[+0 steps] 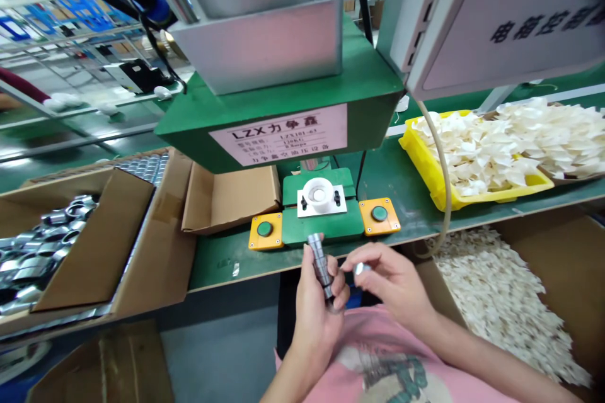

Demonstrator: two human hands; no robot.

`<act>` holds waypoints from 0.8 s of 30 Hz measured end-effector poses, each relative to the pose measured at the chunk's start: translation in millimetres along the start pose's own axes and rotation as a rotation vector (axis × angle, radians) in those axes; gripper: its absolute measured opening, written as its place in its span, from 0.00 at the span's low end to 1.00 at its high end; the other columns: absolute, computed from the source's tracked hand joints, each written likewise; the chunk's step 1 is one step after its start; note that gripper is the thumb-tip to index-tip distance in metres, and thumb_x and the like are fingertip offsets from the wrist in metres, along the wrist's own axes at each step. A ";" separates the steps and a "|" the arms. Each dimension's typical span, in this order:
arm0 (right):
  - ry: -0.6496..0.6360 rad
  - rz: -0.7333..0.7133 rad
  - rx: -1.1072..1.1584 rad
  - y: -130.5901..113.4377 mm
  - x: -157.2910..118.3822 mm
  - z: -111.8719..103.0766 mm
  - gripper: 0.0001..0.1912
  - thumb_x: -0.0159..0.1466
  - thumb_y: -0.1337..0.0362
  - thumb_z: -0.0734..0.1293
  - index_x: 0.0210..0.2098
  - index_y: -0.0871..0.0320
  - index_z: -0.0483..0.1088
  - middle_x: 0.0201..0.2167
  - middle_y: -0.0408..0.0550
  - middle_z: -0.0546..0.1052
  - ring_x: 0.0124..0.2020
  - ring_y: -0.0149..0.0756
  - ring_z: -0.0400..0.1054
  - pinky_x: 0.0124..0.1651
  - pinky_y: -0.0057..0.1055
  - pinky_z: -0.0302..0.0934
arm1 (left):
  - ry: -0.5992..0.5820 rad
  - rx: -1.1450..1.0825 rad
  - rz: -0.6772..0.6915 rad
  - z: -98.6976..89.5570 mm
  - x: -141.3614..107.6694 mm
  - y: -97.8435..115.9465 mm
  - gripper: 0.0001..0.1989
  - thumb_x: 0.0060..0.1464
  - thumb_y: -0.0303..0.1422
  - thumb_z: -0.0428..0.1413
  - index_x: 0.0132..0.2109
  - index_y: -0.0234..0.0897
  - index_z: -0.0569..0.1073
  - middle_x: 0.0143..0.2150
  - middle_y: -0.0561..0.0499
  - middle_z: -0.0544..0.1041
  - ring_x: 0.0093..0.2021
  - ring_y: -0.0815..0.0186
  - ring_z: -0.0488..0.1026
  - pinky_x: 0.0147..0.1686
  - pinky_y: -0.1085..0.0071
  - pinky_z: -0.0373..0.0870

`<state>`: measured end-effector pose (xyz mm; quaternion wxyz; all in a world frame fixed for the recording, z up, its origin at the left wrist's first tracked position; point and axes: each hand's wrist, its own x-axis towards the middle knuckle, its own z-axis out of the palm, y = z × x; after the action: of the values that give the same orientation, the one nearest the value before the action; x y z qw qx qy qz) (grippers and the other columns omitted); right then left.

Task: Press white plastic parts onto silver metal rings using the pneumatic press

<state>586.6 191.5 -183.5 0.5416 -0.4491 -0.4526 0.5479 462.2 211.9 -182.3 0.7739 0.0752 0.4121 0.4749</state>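
My left hand [316, 293] is clamped around a grooved metal shaft [321, 264], held upright just in front of the green press base [319, 227]. My right hand [387, 277] pinches a small metal cap [362, 269] just beside the shaft, not touching it. The hands are close together, low over the counter [401, 170] edge. White round fixture [319, 192] sits on the base between two yellow button boxes [266, 230]. Cardboard box of metal parts [51, 227] at left, yellow tray [428, 167] of white pieces at right.
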 end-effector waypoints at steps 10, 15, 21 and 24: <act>-0.058 0.057 -0.122 -19.3 32.9 -12.8 0.11 0.59 0.65 0.68 0.42 0.51 0.73 0.42 0.43 0.75 0.43 0.32 0.68 0.48 0.30 0.61 | -0.131 0.218 -0.218 -2.0 -11.6 -2.2 0.18 0.54 0.48 0.52 0.36 0.36 0.65 0.19 0.57 0.66 0.10 0.79 0.48 0.09 0.79 0.39; -0.156 0.086 -0.091 -20.7 32.4 -13.5 0.10 0.58 0.63 0.69 0.41 0.52 0.74 0.42 0.44 0.76 0.44 0.34 0.69 0.49 0.32 0.62 | -0.170 0.279 -0.169 -7.1 -10.8 -3.7 0.18 0.55 0.47 0.51 0.40 0.35 0.65 0.20 0.56 0.68 0.10 0.78 0.48 0.09 0.78 0.39; -0.343 0.118 -0.132 -22.3 36.8 -27.1 0.11 0.57 0.60 0.70 0.39 0.54 0.75 0.39 0.45 0.76 0.41 0.35 0.70 0.47 0.34 0.63 | -0.186 0.360 -0.197 -12.9 -10.7 -4.6 0.16 0.56 0.46 0.50 0.38 0.36 0.65 0.20 0.56 0.67 0.10 0.78 0.49 0.08 0.78 0.39; -0.394 0.171 -0.088 -19.7 38.3 -28.8 0.12 0.56 0.59 0.70 0.38 0.56 0.74 0.36 0.45 0.76 0.38 0.33 0.70 0.44 0.32 0.64 | -0.196 0.416 -0.210 -13.9 -11.9 -3.4 0.17 0.56 0.47 0.49 0.37 0.36 0.65 0.20 0.56 0.67 0.11 0.77 0.50 0.08 0.77 0.39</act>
<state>618.3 230.1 -169.6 0.3742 -0.3932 -0.5334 0.6487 452.2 196.8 -186.3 0.8232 0.2354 0.4295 0.2872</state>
